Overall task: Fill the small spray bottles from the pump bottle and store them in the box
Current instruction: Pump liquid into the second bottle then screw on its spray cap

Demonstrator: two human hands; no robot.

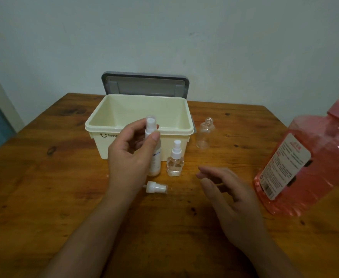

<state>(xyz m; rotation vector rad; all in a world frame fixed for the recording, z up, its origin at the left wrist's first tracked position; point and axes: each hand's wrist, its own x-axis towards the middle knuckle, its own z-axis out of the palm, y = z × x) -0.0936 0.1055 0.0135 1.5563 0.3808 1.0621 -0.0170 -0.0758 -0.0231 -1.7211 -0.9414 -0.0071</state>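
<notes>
Our left hand [127, 157] pinches the tall spray bottle [157, 161], thumb across its neck, palm hiding its left side. Our right hand [232, 199] hovers loose-fingered, empty; pump bottle [305, 157] cropped at right edge of table [44, 197].

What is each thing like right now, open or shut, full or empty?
box: open, nothing inside.
lid: tipped up behind the box.
tall spray bottle: capped, upright, gripped by the left hand.
small bottle: capped, standing, some liquid inside.
clear bottle: uncapped, standing, looks empty.
loose spray cap: lying on its side.
pump bottle: holds pink liquid.
right hand: open, holding nothing.
</notes>
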